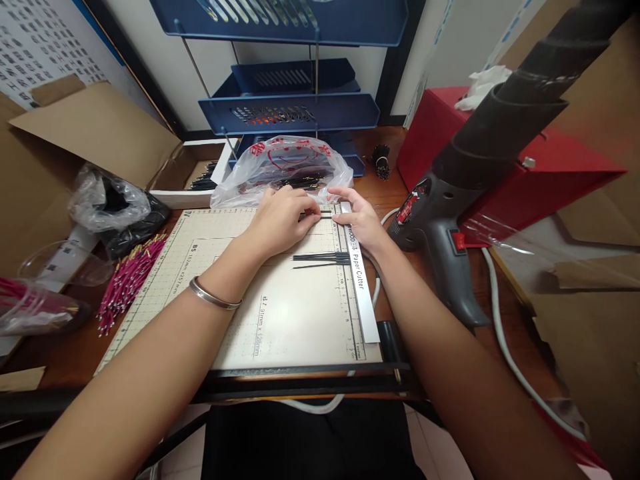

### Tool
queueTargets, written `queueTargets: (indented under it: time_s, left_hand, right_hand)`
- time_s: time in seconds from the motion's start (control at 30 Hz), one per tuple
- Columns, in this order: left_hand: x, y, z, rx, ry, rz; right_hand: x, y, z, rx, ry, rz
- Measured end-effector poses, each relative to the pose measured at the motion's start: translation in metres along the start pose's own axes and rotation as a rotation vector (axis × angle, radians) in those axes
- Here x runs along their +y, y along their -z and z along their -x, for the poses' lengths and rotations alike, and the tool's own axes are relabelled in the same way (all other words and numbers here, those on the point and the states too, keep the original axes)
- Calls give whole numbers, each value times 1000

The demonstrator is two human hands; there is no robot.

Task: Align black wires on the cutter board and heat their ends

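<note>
A cream paper cutter board point(295, 307) with printed scales lies before me, a white strip point(363, 287) along its right side. My left hand point(285, 220) rests over the board's upper part, its fingertips pinched on a short black wire point(326, 213). At the other end of this piece is my right hand point(363, 219), thumb and fingers beside the white strip. What lies between its fingertips is too small to make out. Several black wires point(320, 259) lie side by side below the hands, their right ends at the strip.
Behind the board sit a clear plastic bag point(287, 163) and blue shelf trays point(290, 113). A grey heat gun point(450, 207) and red box point(430, 127) stand right. Pink wires point(127, 283), a black bag point(120, 213) and an open cardboard box point(105, 133) are left.
</note>
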State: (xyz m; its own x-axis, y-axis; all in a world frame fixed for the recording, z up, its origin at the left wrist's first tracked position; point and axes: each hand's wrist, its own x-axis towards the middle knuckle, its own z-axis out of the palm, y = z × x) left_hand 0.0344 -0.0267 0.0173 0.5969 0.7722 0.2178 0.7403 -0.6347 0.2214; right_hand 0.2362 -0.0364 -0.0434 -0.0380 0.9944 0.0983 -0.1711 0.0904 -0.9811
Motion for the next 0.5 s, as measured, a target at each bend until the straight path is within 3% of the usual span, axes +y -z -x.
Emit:
queueTargets:
  time_s: [0.5]
  left_hand:
    - [1, -4, -1, 40, -20, -34]
  right_hand:
    - [4, -4, -3, 69, -13, 0]
